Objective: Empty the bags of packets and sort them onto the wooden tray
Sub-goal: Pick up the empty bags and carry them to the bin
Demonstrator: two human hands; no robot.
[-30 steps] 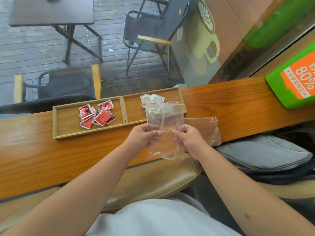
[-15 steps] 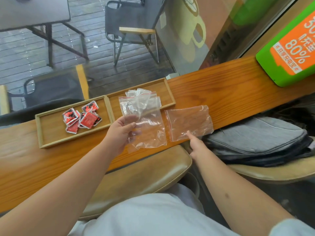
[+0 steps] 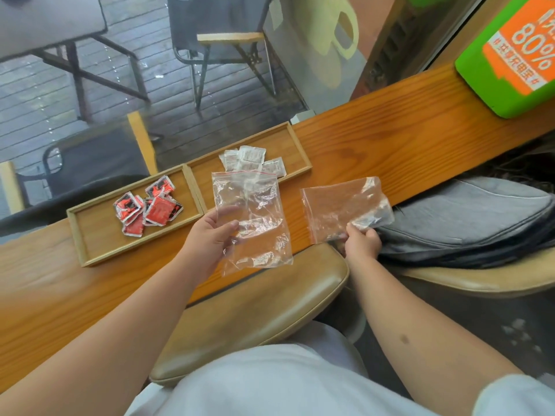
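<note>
Red packets [image 3: 148, 208] in left tray [image 3: 90, 253] compartment, white packets [image 3: 252, 159] in right. Left hand [image 3: 210, 235] pinches bag [image 3: 252, 217], right hand [image 3: 362, 243] pinches second bag [image 3: 342, 205]; both seemingly empty. Sorting looks done.

Café: window counter [image 3: 390, 130], coffee-cup decal [image 3: 327, 40], patio chairs [image 3: 219, 40].

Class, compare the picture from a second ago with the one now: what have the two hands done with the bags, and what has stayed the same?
The right hand let go of the shared bag, moved right and pinched the second bag. The left hand keeps the first bag alone. Red packets and white packets stay put in the tray.
</note>
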